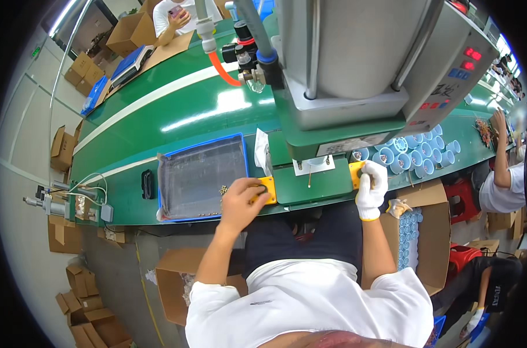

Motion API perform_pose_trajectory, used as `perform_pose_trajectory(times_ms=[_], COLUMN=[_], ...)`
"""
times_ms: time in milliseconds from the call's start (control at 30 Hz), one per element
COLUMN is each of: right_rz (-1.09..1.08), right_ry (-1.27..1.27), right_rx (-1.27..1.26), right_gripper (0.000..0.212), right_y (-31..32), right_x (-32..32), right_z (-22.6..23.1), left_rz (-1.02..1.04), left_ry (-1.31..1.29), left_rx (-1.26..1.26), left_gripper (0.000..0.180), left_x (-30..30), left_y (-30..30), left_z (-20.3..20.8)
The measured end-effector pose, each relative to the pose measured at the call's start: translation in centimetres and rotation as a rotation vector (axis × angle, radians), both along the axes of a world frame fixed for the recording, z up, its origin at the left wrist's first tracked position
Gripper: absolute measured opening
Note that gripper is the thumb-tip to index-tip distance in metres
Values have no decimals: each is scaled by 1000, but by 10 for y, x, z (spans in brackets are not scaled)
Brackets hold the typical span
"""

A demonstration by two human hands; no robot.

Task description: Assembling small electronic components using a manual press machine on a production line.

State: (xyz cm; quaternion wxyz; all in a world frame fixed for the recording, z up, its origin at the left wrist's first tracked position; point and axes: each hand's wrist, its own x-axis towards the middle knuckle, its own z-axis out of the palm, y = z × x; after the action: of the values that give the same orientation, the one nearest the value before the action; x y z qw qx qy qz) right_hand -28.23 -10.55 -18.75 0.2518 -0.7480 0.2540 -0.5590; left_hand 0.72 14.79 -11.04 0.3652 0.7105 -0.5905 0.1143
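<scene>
A bench press (345, 116) with a grey cylinder and green head stands in front of me. Under its head are a white plate (314, 166) and a thin, pale strip-like piece (309, 177) on the green base. My bare left hand (240, 202) lies over the left yellow button box (269, 190), its fingers stretched across the button. At the right yellow button box (354, 174) is my right hand (371, 191) in a white glove, fingers curled against the box. Whether anything is inside those fingers is hidden.
A blue-rimmed tray (202, 177) lies left, small brass-coloured pieces at its near edge. Several light-blue cups (414, 156) stand right of the press. An open carton (429, 232) with blue cups sits below them. Co-workers sit across the belt (176, 23) and at right (507, 180).
</scene>
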Motion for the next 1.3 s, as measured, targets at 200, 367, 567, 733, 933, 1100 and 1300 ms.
perform_pose_trajectory(times_ms=[200,367,567,733,933,1100,1300], right_rz=[-7,-48,-44,-39,-19,-9,-85], right_ry=[-36,-52,2,-2,-11,-81,-23], right_rx=[-33,-70,-95,-109,-102,2,-108], right_gripper=[27,27,28,30,28,27,44], right_y=[3,4,4,4,5,0,32], right_x=[-2,2,0,-2,1,-7,24], right_z=[-5,2,8,7,7,-4,83], left_rz=[198,134,186,268,254,180,241], left_ry=[89,222,158,152,293,156,333], left_rx=[276,473,384,544,509,411,188], left_gripper=[27,17,18,17,16,13,11], left_x=[56,56,54,65,64,56,58], left_y=[16,16,23,38,44,35,37], left_z=[-9,-15,-9,-1,-16,-7,-26])
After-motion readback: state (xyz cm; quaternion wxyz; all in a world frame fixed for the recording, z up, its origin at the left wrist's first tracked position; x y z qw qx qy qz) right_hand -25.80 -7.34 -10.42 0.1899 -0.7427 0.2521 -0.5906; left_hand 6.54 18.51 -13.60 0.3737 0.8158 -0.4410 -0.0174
